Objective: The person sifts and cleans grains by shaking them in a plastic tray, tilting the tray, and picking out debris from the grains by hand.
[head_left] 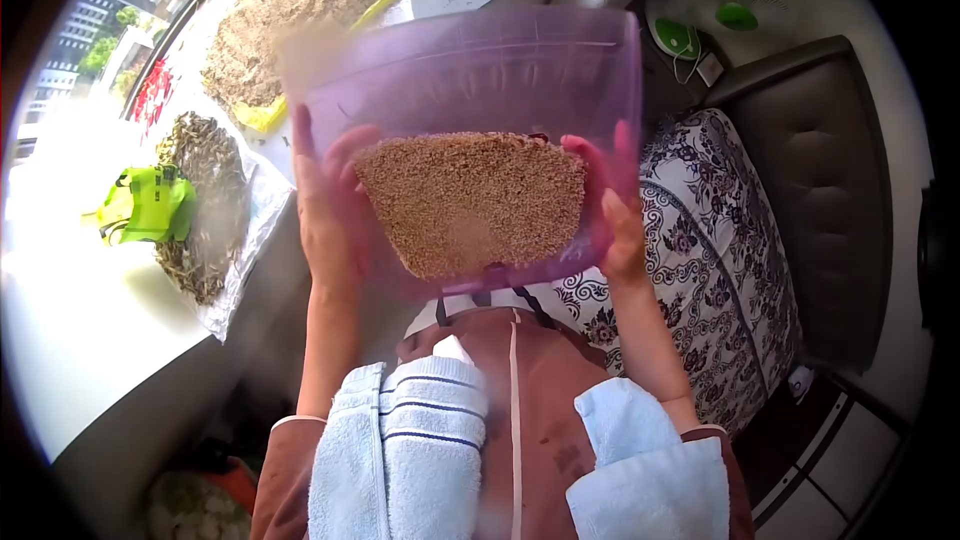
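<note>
A see-through purple plastic bin [470, 70] is held up in front of my chest, tilted so that its inside shows. Small brown grains [475, 202] lie heaped against its lower part. My left hand [325, 205] grips the bin's left side, with fingers showing pinkish through the plastic. On the opposite side my right hand [618, 215] holds the wall, its thumb on the near face. A light blue towel [420, 440] hangs over the front of my brown clothing.
A white ledge [90, 340] by the window bears a grain heap [290, 15] on yellow plastic, dried pieces [205, 230] on a clear sheet, and a bright green bag [148, 205]. At right are a patterned bed [710, 260], a brown headboard [815, 190] and a fan [738, 15].
</note>
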`<act>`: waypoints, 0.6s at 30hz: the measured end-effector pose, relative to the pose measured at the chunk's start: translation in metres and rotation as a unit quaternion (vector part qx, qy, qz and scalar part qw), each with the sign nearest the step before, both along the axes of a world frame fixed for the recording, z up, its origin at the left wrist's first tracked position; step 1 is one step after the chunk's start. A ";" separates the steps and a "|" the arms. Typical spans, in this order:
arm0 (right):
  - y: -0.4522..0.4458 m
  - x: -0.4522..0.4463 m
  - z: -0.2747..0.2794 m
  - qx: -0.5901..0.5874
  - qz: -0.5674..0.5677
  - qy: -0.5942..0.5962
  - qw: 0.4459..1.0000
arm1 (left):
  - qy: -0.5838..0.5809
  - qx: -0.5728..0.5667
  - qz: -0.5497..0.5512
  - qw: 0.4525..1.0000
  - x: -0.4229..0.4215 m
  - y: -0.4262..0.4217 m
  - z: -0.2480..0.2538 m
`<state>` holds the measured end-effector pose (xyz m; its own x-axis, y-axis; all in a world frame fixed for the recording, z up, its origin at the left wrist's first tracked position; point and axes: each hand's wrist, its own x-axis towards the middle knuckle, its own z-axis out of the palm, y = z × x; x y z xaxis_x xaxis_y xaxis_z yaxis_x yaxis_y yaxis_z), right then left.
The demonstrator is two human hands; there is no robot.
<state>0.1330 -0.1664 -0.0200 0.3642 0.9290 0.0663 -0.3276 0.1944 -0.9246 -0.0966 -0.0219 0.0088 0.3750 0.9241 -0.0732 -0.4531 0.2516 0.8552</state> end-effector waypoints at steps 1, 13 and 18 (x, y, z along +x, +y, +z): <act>0.001 -0.003 -0.020 -0.029 -0.025 0.053 0.998 | 0.064 -0.004 -0.008 0.998 0.003 0.003 -0.008; 0.002 -0.011 0.032 -0.051 -0.019 -0.066 0.996 | -0.053 0.007 0.006 0.999 -0.014 -0.003 -0.016; -0.014 -0.011 -0.039 -0.046 -0.024 0.100 0.994 | 0.106 -0.031 -0.028 0.993 -0.001 -0.005 -0.028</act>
<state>0.1221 -0.1808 -0.0593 0.4060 0.9088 -0.0960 -0.4996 0.1328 -0.8560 -0.0977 -0.0273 -0.0189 0.3959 0.8935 -0.2120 -0.2478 0.3263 0.9122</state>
